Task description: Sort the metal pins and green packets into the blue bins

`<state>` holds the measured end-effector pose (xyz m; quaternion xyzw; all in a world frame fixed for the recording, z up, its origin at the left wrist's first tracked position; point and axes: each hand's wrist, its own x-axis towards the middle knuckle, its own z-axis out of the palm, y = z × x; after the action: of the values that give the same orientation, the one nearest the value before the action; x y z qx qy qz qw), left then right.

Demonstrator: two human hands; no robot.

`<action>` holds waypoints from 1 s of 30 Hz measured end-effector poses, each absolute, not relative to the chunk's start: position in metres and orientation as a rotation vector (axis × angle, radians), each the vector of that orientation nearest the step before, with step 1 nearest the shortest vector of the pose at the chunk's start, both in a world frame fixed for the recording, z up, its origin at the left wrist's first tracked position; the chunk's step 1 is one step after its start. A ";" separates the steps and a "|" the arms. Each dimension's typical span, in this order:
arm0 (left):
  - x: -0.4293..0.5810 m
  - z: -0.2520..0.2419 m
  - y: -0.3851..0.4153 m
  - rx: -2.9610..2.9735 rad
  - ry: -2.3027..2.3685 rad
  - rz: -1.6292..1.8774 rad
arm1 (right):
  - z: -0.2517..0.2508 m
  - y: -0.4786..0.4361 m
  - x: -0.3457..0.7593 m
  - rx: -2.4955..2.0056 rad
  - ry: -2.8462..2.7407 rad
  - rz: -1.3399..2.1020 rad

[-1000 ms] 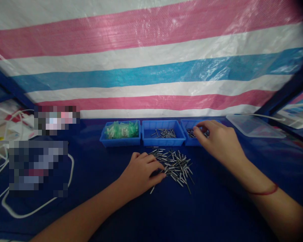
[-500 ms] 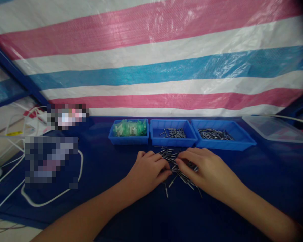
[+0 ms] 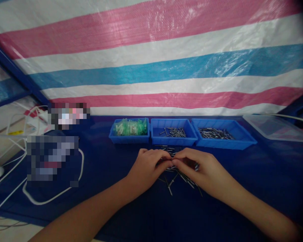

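Note:
My left hand (image 3: 148, 168) and my right hand (image 3: 201, 166) meet fingertip to fingertip above a loose pile of blind rivets (image 3: 187, 178) on the dark blue table. Thumb and index finger of each hand are pinched together; whatever is between them is hidden. Through the gap under my right fingers some shiny metal shows, but I cannot tell if it is held or lies behind. A few rivets lie apart at the pile's near edge, one of them a single rivet (image 3: 169, 190) pointing toward me. Behind the pile stands a blue bin (image 3: 173, 142) with more rivets in it.
To its right is a wider blue bin (image 3: 226, 144) of rivets; to its left, a blue bin (image 3: 128, 139) with green-tinted plastic packets. A clear plastic lid (image 3: 275, 129) lies at the right. White cables (image 3: 82, 168) and blurred-out items occupy the left. Striped sheeting (image 3: 151, 75) hangs behind.
My hands have come together, right fingertips moving left to meet the left ones. The left fingertips rose slightly off the pile. Rivets at the near edge shifted a little.

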<state>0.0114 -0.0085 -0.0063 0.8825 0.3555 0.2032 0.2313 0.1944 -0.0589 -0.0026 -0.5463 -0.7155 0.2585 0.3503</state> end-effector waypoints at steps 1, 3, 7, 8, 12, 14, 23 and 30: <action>0.012 -0.006 -0.008 2.417 0.978 0.563 | -0.003 -0.059 0.194 -1.422 -1.821 0.692; 0.012 -0.005 -0.009 2.403 0.965 0.581 | -0.005 -0.058 0.194 -1.424 -1.769 0.717; 0.014 -0.006 -0.012 2.332 0.951 0.677 | -0.006 -0.059 0.194 -1.404 -1.680 0.716; 0.014 -0.006 -0.012 2.315 0.956 0.692 | -0.006 -0.060 0.194 -1.403 -1.659 0.717; 0.014 -0.008 -0.012 2.308 0.943 0.722 | -0.005 -0.062 0.193 -1.386 -1.656 0.716; 0.014 -0.008 -0.011 2.325 0.928 0.737 | -0.004 -0.062 0.193 -1.375 -1.676 0.720; 0.012 -0.005 -0.012 2.302 0.948 0.875 | -0.001 -0.062 0.194 -1.351 -1.688 0.744; 0.011 -0.006 -0.013 2.330 0.923 0.819 | 0.008 -0.054 0.212 -1.406 -1.832 0.556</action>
<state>0.0114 -0.0132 -0.0057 0.8558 0.3389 0.3007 0.2497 0.2118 -0.0544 0.0082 -0.5490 -0.7152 0.2172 0.3740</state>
